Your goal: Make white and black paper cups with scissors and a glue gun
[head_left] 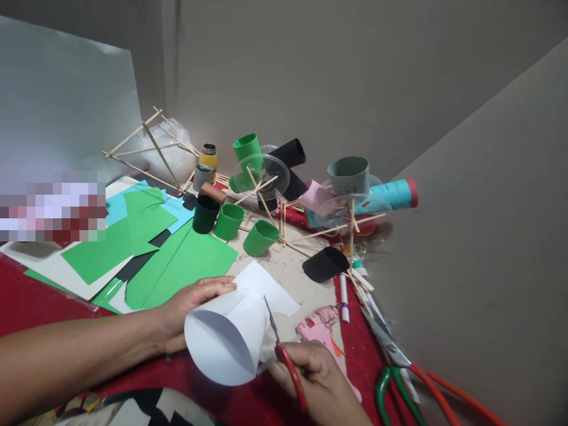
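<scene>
A sheet of white paper (pixel 231 322), curled into a wide cone, is in my left hand (pixel 190 307), whose fingers close around its far side. My right hand (pixel 315 376) grips small scissors (pixel 289 370) with red handles. Their blades point up and away, against the right side of the curled paper; whether they are cutting into it I cannot tell. A flat white flap (pixel 270 290) extends beyond the cone toward the back. Beside my right hand lies a pink glue gun (pixel 320 322), partly hidden by it.
Green paper sheets (pixel 186 266) lie on the left. Several paper tubes, including a black one (pixel 325 264) and a green one (pixel 261 238), stand or lie behind my hands. A stick frame (pixel 151 148) rises at the back left. Large scissors (pixel 393 349) are at the right edge.
</scene>
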`<state>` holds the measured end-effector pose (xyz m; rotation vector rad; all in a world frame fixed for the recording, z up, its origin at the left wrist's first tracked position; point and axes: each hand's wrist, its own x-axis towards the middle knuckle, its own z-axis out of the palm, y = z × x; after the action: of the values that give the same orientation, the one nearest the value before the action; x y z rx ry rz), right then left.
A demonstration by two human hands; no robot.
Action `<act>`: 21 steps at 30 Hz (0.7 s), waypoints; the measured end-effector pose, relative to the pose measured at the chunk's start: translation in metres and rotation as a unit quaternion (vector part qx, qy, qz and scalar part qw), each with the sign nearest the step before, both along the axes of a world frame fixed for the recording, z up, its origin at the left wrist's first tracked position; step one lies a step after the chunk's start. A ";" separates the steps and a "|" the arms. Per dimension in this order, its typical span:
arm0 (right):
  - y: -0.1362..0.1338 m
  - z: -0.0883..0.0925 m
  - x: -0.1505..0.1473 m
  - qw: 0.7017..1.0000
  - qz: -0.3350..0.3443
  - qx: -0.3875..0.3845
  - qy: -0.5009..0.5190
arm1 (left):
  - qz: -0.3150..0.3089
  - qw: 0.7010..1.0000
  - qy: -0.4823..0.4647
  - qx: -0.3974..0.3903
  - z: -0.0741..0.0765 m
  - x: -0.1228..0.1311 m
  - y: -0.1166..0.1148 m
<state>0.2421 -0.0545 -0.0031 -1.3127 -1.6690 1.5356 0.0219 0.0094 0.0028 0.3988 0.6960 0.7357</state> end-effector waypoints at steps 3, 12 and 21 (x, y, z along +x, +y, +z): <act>0.001 0.001 0.000 1.000 0.003 -0.004 0.001 | 0.006 1.000 0.017 0.008 0.004 -0.001 0.000; 0.000 0.005 0.002 1.000 0.015 -0.024 -0.010 | -0.006 0.998 0.035 0.047 0.010 -0.004 0.002; 0.001 0.004 0.007 0.996 0.056 -0.060 -0.019 | -0.012 0.997 0.067 0.046 0.009 -0.009 0.006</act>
<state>0.2488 -0.0538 0.0008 -1.3376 -1.7226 1.7094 0.0126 0.0153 0.0120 0.5428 0.7837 0.7239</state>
